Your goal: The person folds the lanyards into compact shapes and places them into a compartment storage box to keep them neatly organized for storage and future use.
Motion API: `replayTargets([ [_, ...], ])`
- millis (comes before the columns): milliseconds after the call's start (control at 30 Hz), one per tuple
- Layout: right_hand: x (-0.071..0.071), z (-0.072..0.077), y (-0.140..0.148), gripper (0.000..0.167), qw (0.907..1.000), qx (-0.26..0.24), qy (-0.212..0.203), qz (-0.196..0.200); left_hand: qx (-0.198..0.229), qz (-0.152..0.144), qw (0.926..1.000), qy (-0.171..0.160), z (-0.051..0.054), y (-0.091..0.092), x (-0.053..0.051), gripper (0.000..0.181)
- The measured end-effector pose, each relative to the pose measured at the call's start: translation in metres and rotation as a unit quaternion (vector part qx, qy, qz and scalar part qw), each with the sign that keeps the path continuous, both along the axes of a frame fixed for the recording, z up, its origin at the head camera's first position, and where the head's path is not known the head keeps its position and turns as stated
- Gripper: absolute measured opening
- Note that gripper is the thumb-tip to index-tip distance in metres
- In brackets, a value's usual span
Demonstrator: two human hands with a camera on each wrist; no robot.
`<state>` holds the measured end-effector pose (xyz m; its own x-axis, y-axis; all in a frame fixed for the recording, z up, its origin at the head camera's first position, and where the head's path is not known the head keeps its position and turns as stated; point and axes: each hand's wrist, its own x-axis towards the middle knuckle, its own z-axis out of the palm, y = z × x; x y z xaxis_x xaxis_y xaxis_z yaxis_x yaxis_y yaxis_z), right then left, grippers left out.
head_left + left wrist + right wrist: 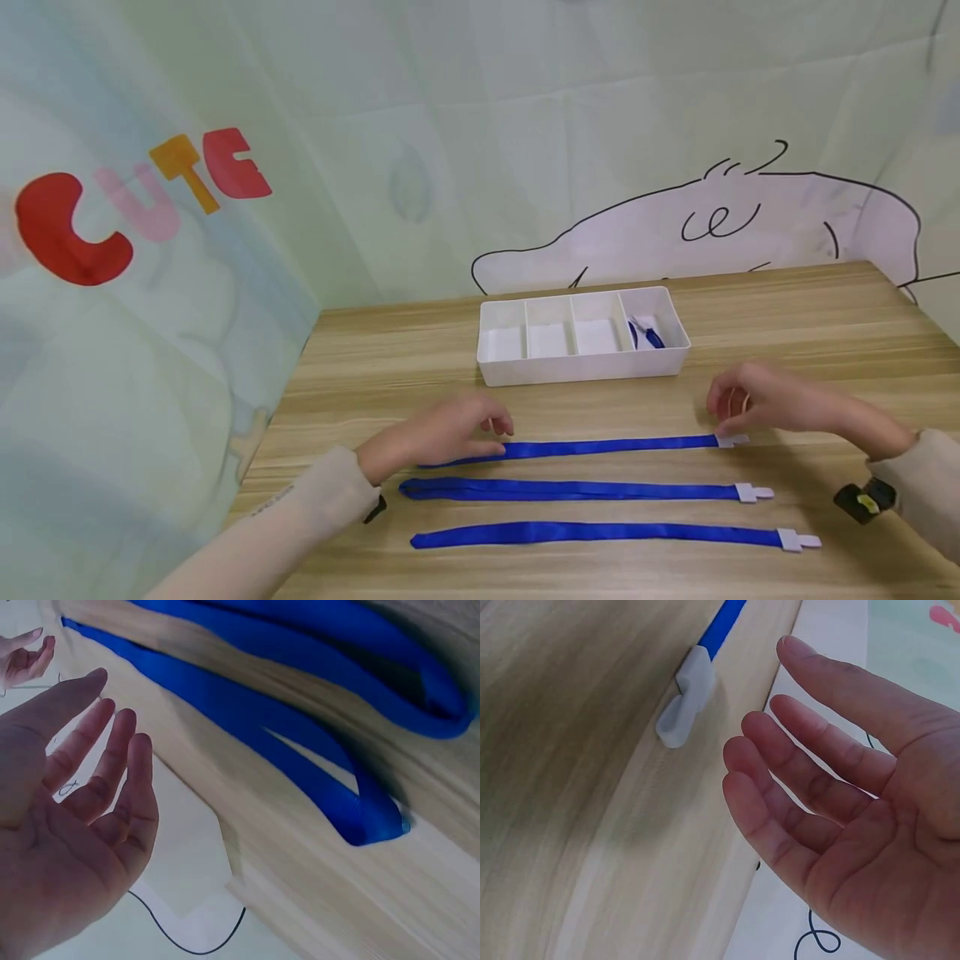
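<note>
Gripped nothing, with left hand (pixel 456 427) and right hand (pixel 776 400) relaxed, unclosed near the farthest blue lanyard (pixel 611 447); probably risked skewing it through a careless brush.

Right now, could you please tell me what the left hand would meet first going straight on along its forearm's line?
The left hand would probably meet the front wall of the white tray first; the hand's height is unclear, so it might pass above.

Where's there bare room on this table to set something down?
Wood-grain tabletop lies bare left and right of the white divided tray, out to the side edges. Crowded: three blue lanyards lie close together in front, with the left hand and right hand near the farthest one's ends.
</note>
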<state>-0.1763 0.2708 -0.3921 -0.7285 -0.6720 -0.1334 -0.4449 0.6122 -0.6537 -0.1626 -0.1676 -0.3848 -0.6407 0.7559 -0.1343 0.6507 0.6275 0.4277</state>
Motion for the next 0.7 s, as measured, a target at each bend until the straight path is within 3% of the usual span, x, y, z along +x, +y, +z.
replayTargets([
  [167, 0.003, -0.003, -0.001, 0.022, 1.0000, -0.003, -0.008, 0.005, -0.024, -0.004, 0.9996, 0.013, -0.004, 0.001, 0.003, 0.016],
  [367, 0.006, -0.009, -0.003, 0.022, 0.9995, 0.016, 0.026, 0.001, -0.024, 0.002, 0.9994, 0.023, -0.005, -0.007, 0.006, 0.018],
  [700, 0.008, -0.016, -0.005, 0.018, 0.9991, 0.035, 0.024, -0.003, -0.026, 0.037, 0.9987, 0.021, -0.004, -0.030, 0.015, 0.025],
])
